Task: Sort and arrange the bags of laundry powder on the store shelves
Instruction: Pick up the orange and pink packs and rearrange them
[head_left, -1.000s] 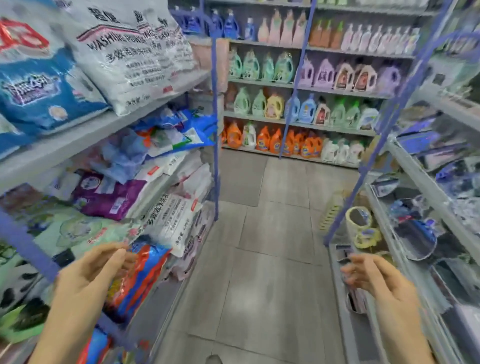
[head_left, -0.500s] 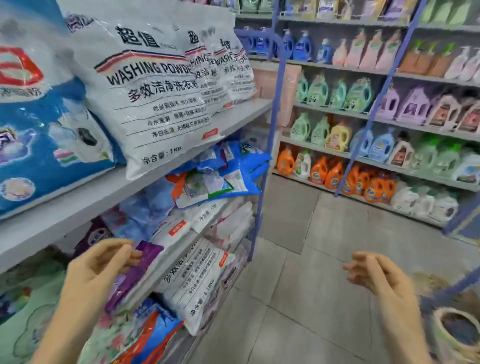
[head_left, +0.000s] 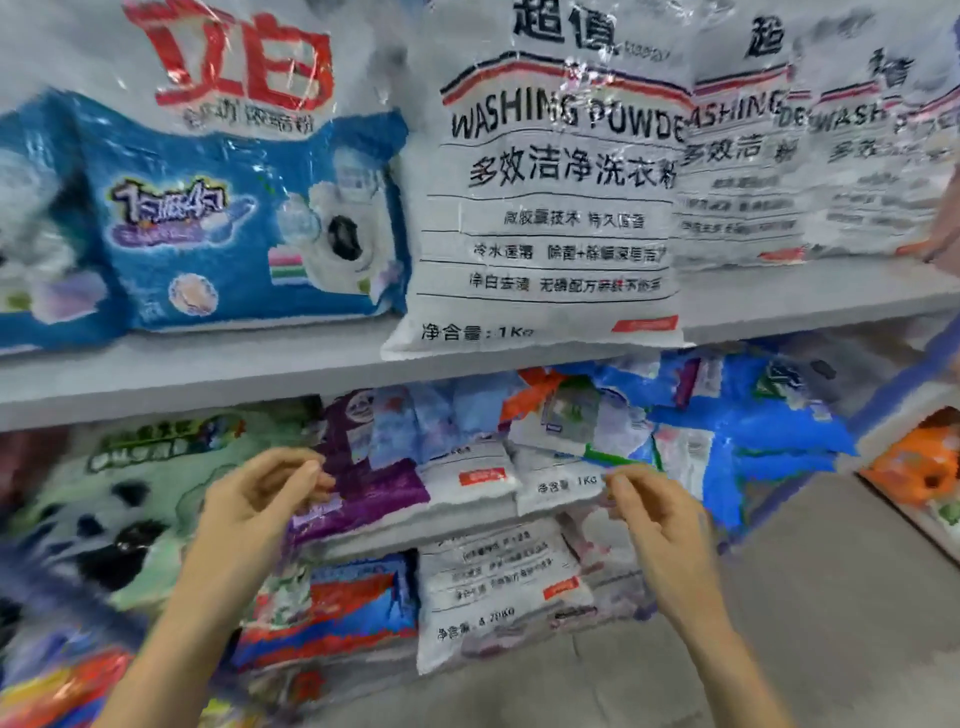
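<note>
Between left hand (head_left: 260, 501) and right hand (head_left: 655, 514), purple bag (head_left: 376, 486) lies beside white bags (head_left: 467, 496).

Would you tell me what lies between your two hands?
Head view: a purple bag and a white bag lie between the left hand and right hand.

Two bare hands are in view: one left hand (head_left: 260, 499) and one right hand (head_left: 654, 514).

On the top shelf (head_left: 260, 374) stand three white washing powder bags (head_left: 545, 208) in a row. A sliver at the right edge may be a fourth. Beside them stands one blue-and-white bag (head_left: 234, 208), with a second cut off at the left edge.

Below lie one purple bag (head_left: 374, 483), one green panda bag (head_left: 130, 499) and two flat white one-kilo bags (head_left: 561, 483). The jumble of blue bags (head_left: 769, 421) is too blurred to count.

Lowest are one large white bag (head_left: 498, 587) and one red-and-blue bag (head_left: 337, 608).
</note>
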